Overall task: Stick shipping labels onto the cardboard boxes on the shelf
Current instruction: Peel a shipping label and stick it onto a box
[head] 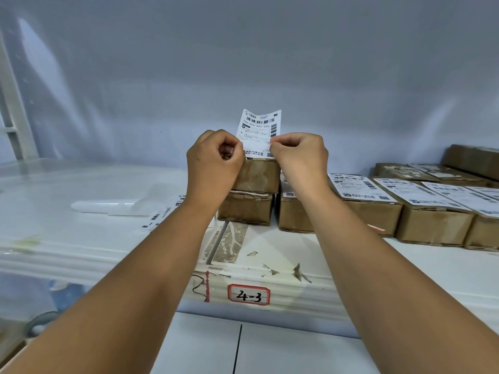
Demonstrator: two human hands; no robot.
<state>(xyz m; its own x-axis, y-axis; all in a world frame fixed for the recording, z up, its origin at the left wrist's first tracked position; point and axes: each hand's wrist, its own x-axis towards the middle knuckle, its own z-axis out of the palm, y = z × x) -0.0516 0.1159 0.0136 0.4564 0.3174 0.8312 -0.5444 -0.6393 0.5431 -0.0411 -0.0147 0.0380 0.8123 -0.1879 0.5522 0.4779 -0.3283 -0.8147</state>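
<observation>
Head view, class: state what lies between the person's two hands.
A white printed shipping label, pinched at its sides by the left hand and right hand, standing above the upper brown cardboard box. Head view shows it.

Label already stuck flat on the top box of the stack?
No, the left hand and right hand pinch the label by its side edges, upright above the top box.

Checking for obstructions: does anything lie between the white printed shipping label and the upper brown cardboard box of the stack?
Nothing visible does. The left hand and right hand pinch the white shipping label upright above the upper brown box.
</observation>
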